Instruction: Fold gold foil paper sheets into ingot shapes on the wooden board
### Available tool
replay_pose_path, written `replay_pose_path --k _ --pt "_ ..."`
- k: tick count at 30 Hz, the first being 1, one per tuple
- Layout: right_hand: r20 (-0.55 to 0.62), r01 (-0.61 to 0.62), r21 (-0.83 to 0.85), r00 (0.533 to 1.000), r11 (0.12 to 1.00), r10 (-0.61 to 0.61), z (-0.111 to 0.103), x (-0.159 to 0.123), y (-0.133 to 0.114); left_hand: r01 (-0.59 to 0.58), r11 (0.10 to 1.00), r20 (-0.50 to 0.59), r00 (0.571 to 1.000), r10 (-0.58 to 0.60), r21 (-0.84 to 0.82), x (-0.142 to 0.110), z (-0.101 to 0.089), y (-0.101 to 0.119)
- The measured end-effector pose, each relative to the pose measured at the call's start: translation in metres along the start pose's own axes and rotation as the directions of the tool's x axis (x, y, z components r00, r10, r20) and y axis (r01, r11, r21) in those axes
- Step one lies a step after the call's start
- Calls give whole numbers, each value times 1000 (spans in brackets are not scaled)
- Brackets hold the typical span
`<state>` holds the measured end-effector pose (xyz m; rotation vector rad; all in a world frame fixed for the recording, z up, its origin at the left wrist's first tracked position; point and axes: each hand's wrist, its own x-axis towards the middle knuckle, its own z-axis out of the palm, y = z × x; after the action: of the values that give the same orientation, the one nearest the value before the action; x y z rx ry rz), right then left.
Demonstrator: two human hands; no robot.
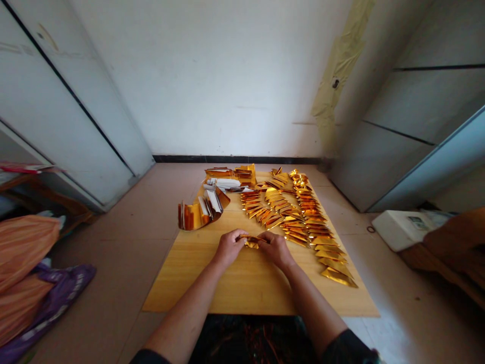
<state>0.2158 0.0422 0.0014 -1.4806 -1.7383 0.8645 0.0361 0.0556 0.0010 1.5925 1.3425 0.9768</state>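
Note:
My left hand [229, 246] and my right hand [276, 248] meet over the middle of a yellow wooden board [242, 288]. Between them they pinch a small folded piece of gold foil paper [252, 243], its ends held by the fingers of both hands. Just ahead and to the right, several folded gold foil pieces [299, 217] lie in long overlapping rows. A curved stack of gold and white paper strips [200, 212] stands up at the board's left side, beyond my left hand.
The board lies on a pale tiled floor [102, 253] against a white wall with a black skirting strip [235, 159]. Orange and purple bags [26, 283] are heaped at the left. A white device [397, 230] sits on a wooden piece at the right.

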Motion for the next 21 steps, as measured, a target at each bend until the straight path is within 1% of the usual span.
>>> replay_pose_path --k 4,8,13,17,21 --pt "6 -33 -9 999 999 33 0 1 -4 31 999 34 999 -30 -27 1 -2 4" --pt "1 -74 16 997 997 74 1 2 -5 68 996 76 995 -65 -50 2 -6 8" --pt "7 -61 92 998 994 60 2 5 0 91 990 78 993 -83 -110 3 -6 9" --pt "19 -88 157 996 984 86 3 5 0 110 981 129 988 -91 -157 1 -3 9" --pt "20 -75 155 997 985 73 4 3 -4 103 977 124 989 -81 -185 -1 -1 7"
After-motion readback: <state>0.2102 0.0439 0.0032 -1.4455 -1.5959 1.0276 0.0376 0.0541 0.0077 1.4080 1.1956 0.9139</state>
